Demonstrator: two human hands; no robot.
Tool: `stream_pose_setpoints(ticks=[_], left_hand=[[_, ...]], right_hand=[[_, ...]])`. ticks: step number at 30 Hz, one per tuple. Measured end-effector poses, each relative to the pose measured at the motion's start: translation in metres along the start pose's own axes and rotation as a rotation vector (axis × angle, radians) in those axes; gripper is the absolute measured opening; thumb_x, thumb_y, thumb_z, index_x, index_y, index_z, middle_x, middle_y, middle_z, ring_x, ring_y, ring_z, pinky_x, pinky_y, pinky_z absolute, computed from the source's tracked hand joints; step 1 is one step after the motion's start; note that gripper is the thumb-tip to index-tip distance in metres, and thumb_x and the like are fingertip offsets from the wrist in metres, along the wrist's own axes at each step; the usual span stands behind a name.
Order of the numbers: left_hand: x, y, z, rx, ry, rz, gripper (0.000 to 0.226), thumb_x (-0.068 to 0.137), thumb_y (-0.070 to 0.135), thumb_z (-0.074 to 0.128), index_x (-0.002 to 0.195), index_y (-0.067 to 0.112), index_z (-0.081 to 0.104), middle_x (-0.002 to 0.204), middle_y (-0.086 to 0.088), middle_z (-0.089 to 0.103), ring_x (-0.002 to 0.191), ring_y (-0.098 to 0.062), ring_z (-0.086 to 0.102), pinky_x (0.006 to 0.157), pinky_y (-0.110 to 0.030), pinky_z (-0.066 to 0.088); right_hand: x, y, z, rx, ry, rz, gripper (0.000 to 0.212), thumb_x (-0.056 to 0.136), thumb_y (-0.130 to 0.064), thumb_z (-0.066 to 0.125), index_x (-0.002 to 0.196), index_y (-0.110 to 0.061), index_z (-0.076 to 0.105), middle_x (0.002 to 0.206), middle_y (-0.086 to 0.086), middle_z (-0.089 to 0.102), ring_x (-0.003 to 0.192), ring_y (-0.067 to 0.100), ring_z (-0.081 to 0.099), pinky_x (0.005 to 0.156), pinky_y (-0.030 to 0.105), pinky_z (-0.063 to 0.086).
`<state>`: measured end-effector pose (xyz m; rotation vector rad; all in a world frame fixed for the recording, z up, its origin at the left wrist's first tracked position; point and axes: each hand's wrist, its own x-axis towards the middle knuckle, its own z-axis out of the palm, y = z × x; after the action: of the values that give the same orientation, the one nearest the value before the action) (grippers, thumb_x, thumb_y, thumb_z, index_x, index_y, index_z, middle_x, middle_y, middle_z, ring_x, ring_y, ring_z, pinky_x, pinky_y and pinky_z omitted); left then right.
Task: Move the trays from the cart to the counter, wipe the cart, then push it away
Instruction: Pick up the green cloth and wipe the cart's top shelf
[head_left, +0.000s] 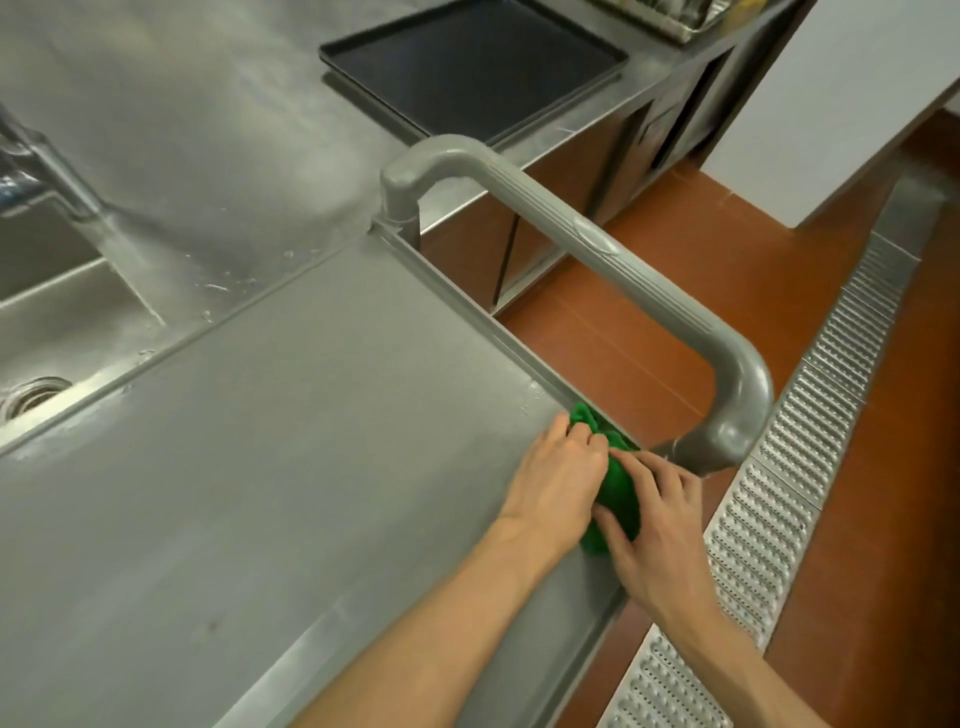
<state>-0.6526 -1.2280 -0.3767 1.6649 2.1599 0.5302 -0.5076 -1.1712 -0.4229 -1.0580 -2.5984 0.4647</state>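
Note:
The grey cart top (270, 467) fills the middle of the view, with its curved grey handle (597, 244) arching over the right end. A green cloth (618, 493) lies bunched at the cart's right rim, near the handle's base. My left hand (550, 478) presses on the cloth's left side. My right hand (654, 525) grips it from the right. Black trays (467, 67) lie stacked on the steel counter (208, 130) beyond the cart.
A steel sink (57, 322) with a drain and a tap (47, 166) sits at the left. A metal floor grate (779, 467) runs along the red floor on the right. A white wall or unit (841, 104) stands at the upper right.

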Motion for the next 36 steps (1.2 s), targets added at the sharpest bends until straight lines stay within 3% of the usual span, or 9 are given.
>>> stream_pose_setpoints(ticks=[4,10,20,27,32,36], left_hand=[[-0.025,-0.019,-0.008,-0.036,0.002,-0.019,0.037,0.081,0.000,0.059,0.118,0.005,0.055,0.119,-0.013,0.058,0.117,-0.028,0.042,0.096,-0.038,0.042],[-0.067,-0.043,-0.014,-0.051,0.044,-0.066,0.040,0.079,-0.003,0.057,0.118,0.005,0.058,0.115,-0.011,0.060,0.113,-0.027,0.044,0.092,-0.041,0.046],[-0.169,-0.083,-0.018,-0.048,0.152,-0.191,0.042,0.074,-0.004,0.056,0.113,0.008,0.063,0.107,-0.010,0.063,0.100,-0.027,0.048,0.087,-0.041,0.044],[-0.292,-0.098,-0.011,-0.031,0.288,-0.318,0.048,0.065,0.000,0.072,0.112,0.005,0.066,0.105,-0.014,0.068,0.093,-0.033,0.057,0.084,-0.031,0.038],[-0.391,-0.104,-0.010,0.004,0.304,-0.499,0.055,0.062,0.010,0.083,0.114,0.008,0.066,0.108,-0.008,0.069,0.092,-0.030,0.062,0.084,-0.033,0.049],[-0.460,-0.103,-0.015,0.024,0.304,-0.644,0.059,0.054,0.012,0.090,0.109,0.009,0.068,0.103,-0.005,0.072,0.086,-0.025,0.064,0.081,-0.025,0.041]], right_hand=[[-0.009,-0.021,0.010,0.037,0.006,-0.040,0.056,0.083,-0.026,0.072,0.136,-0.018,0.055,0.126,0.005,0.055,0.109,0.027,0.043,0.100,0.039,0.035],[-0.024,-0.054,0.023,0.082,-0.031,-0.120,0.060,0.080,-0.017,0.078,0.136,-0.018,0.055,0.125,0.006,0.056,0.109,0.027,0.042,0.097,0.047,0.042],[-0.064,-0.120,0.044,0.132,-0.186,-0.269,0.055,0.085,-0.031,0.069,0.137,-0.023,0.053,0.129,0.005,0.053,0.113,0.026,0.041,0.100,0.044,0.039],[-0.120,-0.180,0.055,0.161,-0.348,-0.487,0.055,0.084,-0.033,0.066,0.137,-0.023,0.053,0.127,0.006,0.052,0.111,0.028,0.045,0.095,0.048,0.043],[-0.163,-0.235,0.072,0.196,-0.431,-0.710,0.054,0.084,-0.032,0.068,0.135,-0.023,0.054,0.127,0.006,0.053,0.109,0.029,0.047,0.091,0.047,0.043],[-0.195,-0.279,0.086,0.218,-0.536,-0.868,0.057,0.084,-0.034,0.068,0.137,-0.023,0.050,0.130,0.006,0.053,0.112,0.027,0.044,0.092,0.046,0.044]])
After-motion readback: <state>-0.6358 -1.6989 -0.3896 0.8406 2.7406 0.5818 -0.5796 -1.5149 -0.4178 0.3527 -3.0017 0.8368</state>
